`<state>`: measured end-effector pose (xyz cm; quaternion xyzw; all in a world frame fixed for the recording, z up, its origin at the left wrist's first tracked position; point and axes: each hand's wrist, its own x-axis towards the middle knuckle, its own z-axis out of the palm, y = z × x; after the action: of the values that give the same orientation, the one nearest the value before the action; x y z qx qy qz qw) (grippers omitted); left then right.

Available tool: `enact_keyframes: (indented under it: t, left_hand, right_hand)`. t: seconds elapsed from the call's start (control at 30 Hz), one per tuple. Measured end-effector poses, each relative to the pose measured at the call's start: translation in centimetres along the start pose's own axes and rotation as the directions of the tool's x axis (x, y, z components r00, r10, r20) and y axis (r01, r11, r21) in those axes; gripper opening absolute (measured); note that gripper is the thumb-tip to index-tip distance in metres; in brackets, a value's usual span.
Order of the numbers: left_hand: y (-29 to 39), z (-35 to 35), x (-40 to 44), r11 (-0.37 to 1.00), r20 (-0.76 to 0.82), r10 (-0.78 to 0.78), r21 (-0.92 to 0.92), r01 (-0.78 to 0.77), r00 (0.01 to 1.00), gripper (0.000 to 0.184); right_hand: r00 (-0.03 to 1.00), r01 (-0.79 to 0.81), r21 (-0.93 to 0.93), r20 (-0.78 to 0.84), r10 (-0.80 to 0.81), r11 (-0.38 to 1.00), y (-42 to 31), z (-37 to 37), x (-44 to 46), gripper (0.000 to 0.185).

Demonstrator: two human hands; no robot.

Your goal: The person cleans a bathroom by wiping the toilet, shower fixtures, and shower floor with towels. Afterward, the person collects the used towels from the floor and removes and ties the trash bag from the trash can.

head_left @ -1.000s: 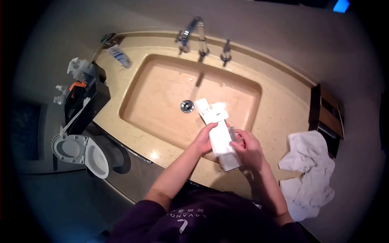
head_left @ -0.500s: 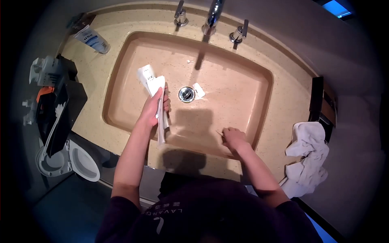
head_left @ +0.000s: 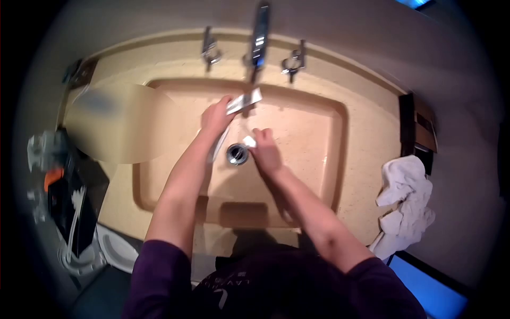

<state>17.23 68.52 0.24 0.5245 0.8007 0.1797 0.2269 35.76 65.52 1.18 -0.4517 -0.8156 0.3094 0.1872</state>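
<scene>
Over the left part of the beige sink [head_left: 297, 159], my left hand [head_left: 215, 117] is closed around white wrappers [head_left: 244, 102], which stick out to the right and hang below it. My right hand [head_left: 265, 149] is bent in a pinch at a small white scrap [head_left: 249, 141], just right of the metal drain [head_left: 237, 154]. Its fingertips are partly blurred. The chrome faucet [head_left: 259, 42] reaches over the back of the sink.
Two tap handles [head_left: 211, 53] flank the faucet. White towels [head_left: 406, 199] lie at the right, below a dark box [head_left: 417, 127]. Bottles [head_left: 48, 151] and a black holder [head_left: 74, 212] stand at the left, above a toilet [head_left: 117, 250]. A blurred patch covers the left counter.
My left hand has moved up and right with the wrappers. My right hand has moved from the sink's front right to the white scrap by the drain. The view has shifted.
</scene>
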Motion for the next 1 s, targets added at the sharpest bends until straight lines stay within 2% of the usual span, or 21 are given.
enact_keyframes:
  t: [0.07,0.1,0.17,0.2,0.27,0.3,0.33,0.37,0.4,0.43,0.47,0.5,0.57,0.63,0.7,0.77,0.87,0.9,0.93,0.97,1.0]
  left_hand:
    - [-1.8,1.4,0.0,0.984,-0.109,0.088,-0.143,-0.104,0.99,0.034]
    - [-2.0,2.4,0.8,0.962,-0.05,0.134,-0.231,-0.142,0.99,0.027]
    - [-1.1,1.5,0.5,0.992,-0.042,0.076,-0.094,-0.08,0.996,0.024]
    - [-1.3,1.3,0.4,0.991,-0.055,0.131,-0.012,-0.132,0.99,0.023]
    - [-1.1,1.3,0.8,0.997,-0.026,0.08,0.019,-0.079,0.996,0.022]
    - [-1.2,1.3,0.7,0.998,-0.029,0.064,-0.023,-0.065,0.998,0.022]
    - [-1.2,1.3,0.3,0.997,-0.029,0.041,-0.064,-0.042,0.999,0.023]
    - [-0.7,0.7,-0.6,0.989,-0.019,0.03,-0.143,-0.032,0.999,0.027]
    - [-0.2,-0.3,-1.4,0.984,0.036,-0.013,-0.178,0.019,0.999,0.03]
    - [0.1,-0.7,-2.1,0.975,0.089,-0.051,-0.209,0.069,0.995,0.032]
    - [-1.7,-0.1,-2.4,0.944,0.108,-0.084,-0.309,0.114,0.991,0.036]
    - [-3.4,0.2,-2.8,0.901,0.128,-0.115,-0.403,0.158,0.985,0.039]
    - [-0.6,-2.4,-6.7,0.739,0.197,-0.253,-0.593,0.321,0.947,0.049]
    - [2.4,-4.4,-10.5,0.534,0.169,-0.428,-0.745,0.4,0.888,0.039]
    - [2.5,-6.2,-13.8,0.375,0.342,-0.39,-0.789,0.487,0.855,0.019]
    - [5.0,-5.5,-17.4,0.267,0.261,-0.354,-0.892,0.365,0.898,0.019]
    - [9.5,-3.6,-22.0,0.124,0.229,-0.349,-0.95,0.287,0.909,0.016]
    - [11.8,-2.6,-23.1,0.079,0.214,-0.502,-0.954,0.291,0.838,0.019]
    - [12.2,-2.0,-24.3,0.056,0.279,-0.404,-0.943,0.328,0.871,0.023]
    - [14.2,-1.1,-25.0,0.063,0.261,-0.467,-0.943,0.327,0.845,0.026]
    - [15.6,-0.3,-25.6,0.041,0.278,-0.449,-0.943,0.33,0.849,0.026]
  right_hand:
    - [0.988,-0.132,0.064,0.09,0.126,0.989,1.5,1.8,0.8,0.018]
    - [0.816,-0.571,0.355,0.15,0.558,0.74,3.1,2.6,0.6,0.017]
    - [0.961,-0.222,-0.071,0.151,0.231,0.972,4.7,0.0,-0.9,0.018]
    - [0.974,-0.212,0.049,0.087,0.207,0.976,5.5,-2.2,-1.4,0.019]
    - [0.99,-0.125,0.284,-0.027,0.139,0.951,6.5,-7.5,-2.9,0.021]
    - [0.999,0.051,0.297,-0.03,-0.044,0.954,7.7,-11.7,-3.5,0.02]
    - [0.946,-0.115,0.803,-0.092,0.312,0.585,7.1,-14.8,-4.1,0.021]
    - [0.926,-0.317,0.088,-0.187,0.329,0.944,8.8,-20.5,-4.0,0.024]
    - [0.853,-0.29,0.315,-0.343,0.394,0.904,10.2,-24.6,-4.9,0.028]
    - [0.739,-0.356,0.476,-0.384,0.554,0.804,12.0,-29.0,-5.1,0.03]
    - [0.735,-0.13,0.323,-0.603,0.31,0.937,14.9,-33.2,-5.7,0.029]
    - [0.662,-0.233,0.132,-0.705,0.257,0.964,20.2,-37.2,-6.1,0.025]
    - [0.657,-0.384,0.021,-0.697,0.289,0.923,25.1,-44.6,-7.5,0.018]
    - [0.593,-0.426,-0.014,-0.76,0.268,0.905,28.3,-49.4,-7.9,0.021]
    - [0.605,-0.504,-0.095,-0.748,0.273,0.858,32.5,-53.1,-7.5,0.021]
    - [0.598,-0.619,-0.119,-0.712,0.368,0.776,36.4,-55.0,-6.5,0.025]
    - [0.732,-0.407,-0.383,-0.68,0.046,0.829,42.6,-55.0,-5.7,0.034]
    - [0.782,-0.582,-0.483,-0.555,0.285,0.655,42.2,-55.5,-5.2,0.04]
    - [0.861,-0.502,-0.653,-0.318,0.396,0.567,41.5,-56.1,-4.5,0.035]
    - [0.815,-0.562,-0.401,-0.42,0.4,0.723,46.4,-56.7,-4.1,0.03]
    - [0.844,-0.536,-0.4,-0.266,0.466,0.743,45.0,-57.5,-4.0,0.028]
